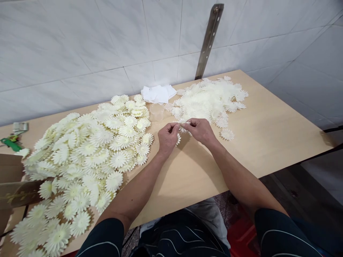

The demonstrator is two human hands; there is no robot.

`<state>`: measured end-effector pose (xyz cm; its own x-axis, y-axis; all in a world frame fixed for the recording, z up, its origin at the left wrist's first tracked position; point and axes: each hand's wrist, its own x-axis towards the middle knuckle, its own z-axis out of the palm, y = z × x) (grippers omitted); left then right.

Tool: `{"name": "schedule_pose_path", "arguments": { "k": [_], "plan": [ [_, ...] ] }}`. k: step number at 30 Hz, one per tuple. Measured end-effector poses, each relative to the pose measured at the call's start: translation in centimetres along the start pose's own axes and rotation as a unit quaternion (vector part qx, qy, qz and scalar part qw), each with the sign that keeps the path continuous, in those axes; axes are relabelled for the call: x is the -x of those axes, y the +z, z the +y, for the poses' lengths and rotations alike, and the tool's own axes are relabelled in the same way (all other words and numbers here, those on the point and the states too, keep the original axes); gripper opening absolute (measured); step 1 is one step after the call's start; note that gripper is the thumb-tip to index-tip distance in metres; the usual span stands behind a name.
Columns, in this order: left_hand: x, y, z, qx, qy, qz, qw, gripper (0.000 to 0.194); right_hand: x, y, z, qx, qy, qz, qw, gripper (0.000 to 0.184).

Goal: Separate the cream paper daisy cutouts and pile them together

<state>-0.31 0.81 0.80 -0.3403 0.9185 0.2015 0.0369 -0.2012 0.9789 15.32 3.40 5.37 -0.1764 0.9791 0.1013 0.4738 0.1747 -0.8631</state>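
Observation:
My left hand (167,137) and my right hand (199,129) meet over the middle of the wooden table (268,132), fingers pinched together on a small cream artificial flower piece (182,127). A second flower head (178,139) shows just under my left hand's fingers. A big heap of finished cream daisy-like flowers (88,157) spreads to the left. A flatter pile of thin white petal layers (210,100) lies right behind my hands.
A small clear plastic cup (157,110) and a folded white cloth (158,94) sit at the back near the tiled wall. Cardboard box (13,182) and a green tool (10,144) lie at the far left. A metal bracket (210,35) runs up the wall.

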Motion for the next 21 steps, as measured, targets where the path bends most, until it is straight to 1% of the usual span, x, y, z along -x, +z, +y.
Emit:
{"name": "schedule_pose_path", "arguments": {
  "k": [5, 8, 12, 15, 21],
  "plan": [
    [-0.08, 0.00, 0.08, 0.003, -0.009, 0.003, 1.000, 0.027, -0.12, -0.03, -0.07, 0.049, -0.004, -0.002, 0.999, 0.068],
    [-0.16, 0.04, -0.07, 0.025, -0.019, -0.005, 0.999, 0.032, -0.11, 0.12, -0.11, 0.065, -0.012, -0.008, 0.998, 0.069],
    [-0.27, 0.10, -0.20, 0.066, -0.034, -0.019, 0.997, 0.040, -0.09, 0.21, -0.08, 0.091, -0.038, 0.007, 0.995, 0.072],
    [-0.36, 0.06, -0.11, 0.075, -0.042, -0.023, 0.996, 0.039, -0.12, 0.14, -0.10, 0.090, -0.040, 0.014, 0.995, 0.076],
    [-0.39, 0.07, 0.10, 0.065, -0.065, -0.029, 0.995, 0.037, -0.31, -0.06, -0.09, 0.020, 0.022, -0.059, 0.998, 0.080]
  ]
}}
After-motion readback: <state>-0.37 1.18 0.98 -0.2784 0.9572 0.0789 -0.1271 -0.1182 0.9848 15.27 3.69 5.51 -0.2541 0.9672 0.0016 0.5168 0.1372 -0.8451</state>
